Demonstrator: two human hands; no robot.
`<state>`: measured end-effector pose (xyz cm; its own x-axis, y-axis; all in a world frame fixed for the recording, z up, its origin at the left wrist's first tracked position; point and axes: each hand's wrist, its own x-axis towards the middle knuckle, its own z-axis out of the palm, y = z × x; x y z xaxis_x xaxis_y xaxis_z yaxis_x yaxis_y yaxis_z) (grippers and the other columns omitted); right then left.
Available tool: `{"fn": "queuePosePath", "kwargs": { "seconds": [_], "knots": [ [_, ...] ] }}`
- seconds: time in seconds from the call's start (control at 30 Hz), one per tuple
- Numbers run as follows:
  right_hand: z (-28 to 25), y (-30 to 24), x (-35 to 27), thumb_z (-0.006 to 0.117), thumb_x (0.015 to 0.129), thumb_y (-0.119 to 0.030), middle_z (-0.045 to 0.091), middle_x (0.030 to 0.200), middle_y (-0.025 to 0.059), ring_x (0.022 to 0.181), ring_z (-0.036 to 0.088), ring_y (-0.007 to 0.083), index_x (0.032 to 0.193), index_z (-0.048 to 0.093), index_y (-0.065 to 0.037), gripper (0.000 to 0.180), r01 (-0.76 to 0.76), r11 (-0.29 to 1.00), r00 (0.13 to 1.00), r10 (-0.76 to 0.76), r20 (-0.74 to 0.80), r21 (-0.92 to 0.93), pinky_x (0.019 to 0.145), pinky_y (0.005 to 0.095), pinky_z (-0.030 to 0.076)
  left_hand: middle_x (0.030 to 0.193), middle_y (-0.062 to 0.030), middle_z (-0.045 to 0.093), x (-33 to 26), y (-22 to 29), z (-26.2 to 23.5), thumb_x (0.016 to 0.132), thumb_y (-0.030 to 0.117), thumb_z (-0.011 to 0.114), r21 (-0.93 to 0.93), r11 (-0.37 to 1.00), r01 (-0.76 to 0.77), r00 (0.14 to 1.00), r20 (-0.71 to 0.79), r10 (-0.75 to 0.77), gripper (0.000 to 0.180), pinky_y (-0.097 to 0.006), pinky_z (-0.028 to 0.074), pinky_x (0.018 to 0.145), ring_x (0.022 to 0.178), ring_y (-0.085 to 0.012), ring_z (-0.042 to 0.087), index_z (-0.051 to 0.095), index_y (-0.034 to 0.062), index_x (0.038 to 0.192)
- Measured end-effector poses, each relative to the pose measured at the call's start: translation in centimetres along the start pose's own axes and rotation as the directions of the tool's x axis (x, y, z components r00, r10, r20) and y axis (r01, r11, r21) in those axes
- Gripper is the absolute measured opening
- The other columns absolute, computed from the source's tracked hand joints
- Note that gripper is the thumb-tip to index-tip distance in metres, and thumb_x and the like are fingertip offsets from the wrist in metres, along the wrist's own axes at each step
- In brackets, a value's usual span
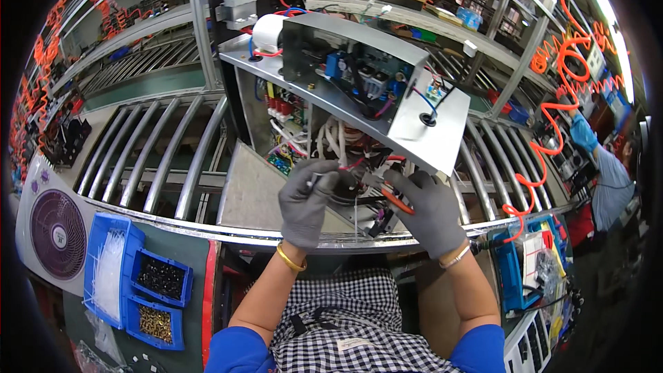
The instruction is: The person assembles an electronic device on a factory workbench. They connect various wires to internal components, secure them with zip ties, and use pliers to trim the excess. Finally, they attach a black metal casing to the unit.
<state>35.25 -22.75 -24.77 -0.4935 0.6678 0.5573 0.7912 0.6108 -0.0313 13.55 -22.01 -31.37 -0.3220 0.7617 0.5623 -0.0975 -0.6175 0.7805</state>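
My left hand (304,202), in a grey glove, is closed in a pinch at the open front of a metal equipment cabinet (238,100). A thin red wire (354,164) runs from its fingertips. Close by on the right, my right hand (436,215), also gloved, grips orange-handled cutting pliers (398,202), their jaws pointing left toward the wires. Black cables and a thin pale strip hang below the two hands. Behind them, thick white sleeved cables (333,139) and a green circuit board (280,163) show inside the cabinet. An upper metal tray (356,27) holds blue and black parts.
The cabinet rests on a roller conveyor (155,159). At left are a fan (59,235) and blue bins (131,249) with white strips, black parts and brass fasteners. A blue tool crate (511,273) sits at right, beneath a coiled orange hose (545,159). Another person (611,179) is far right.
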Motion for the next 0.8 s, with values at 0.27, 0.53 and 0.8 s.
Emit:
{"fn": "queuePosePath", "kwargs": {
  "seconds": [0.27,0.53,0.8],
  "knots": [
    [-3.4,-6.2,3.9,0.069,0.082,-0.023,0.058,0.097,0.0015,0.093,0.057,0.0222,0.127,0.065,-0.027,0.045,0.31,0.927,0.951,-0.303,0.067,-0.211,0.082,0.0371,0.044,0.084,-0.0005,0.069,2.2,-5.8,-5.3,0.099,0.026,0.065,-0.121,0.951,0.284,0.921,-0.242,-0.306,0.03,-0.019,0.036,0.055,0.062,-0.003,0.05,0.068,0.0017,0.116],
    [2.4,-9.1,13.5,0.057,0.089,-0.02,0.057,0.107,0.0063,0.112,0.051,0.0268,0.121,0.066,-0.017,0.033,0.383,0.597,0.912,-0.367,0.184,-0.705,0.1,0.0426,0.036,0.09,-0.0026,0.071,4.2,-7.6,-5.7,0.098,0.017,0.065,-0.155,0.957,0.244,0.94,-0.205,-0.273,0.031,-0.021,0.047,0.065,0.075,-0.0066,0.06,0.064,-0.0023,0.123],
    [6.6,-10.2,16.1,0.052,0.093,-0.024,0.058,0.12,0.011,0.12,0.049,0.0312,0.12,0.064,-0.013,0.031,0.485,0.296,0.867,-0.283,0.41,-0.823,0.105,0.0511,0.031,0.091,-0.0018,0.072,5.5,-7.9,-5.5,0.097,0.014,0.067,-0.222,0.946,0.237,0.931,-0.227,-0.286,0.024,-0.021,0.048,0.07,0.079,-0.0069,0.062,0.069,-0.001,0.115]
  ]
}}
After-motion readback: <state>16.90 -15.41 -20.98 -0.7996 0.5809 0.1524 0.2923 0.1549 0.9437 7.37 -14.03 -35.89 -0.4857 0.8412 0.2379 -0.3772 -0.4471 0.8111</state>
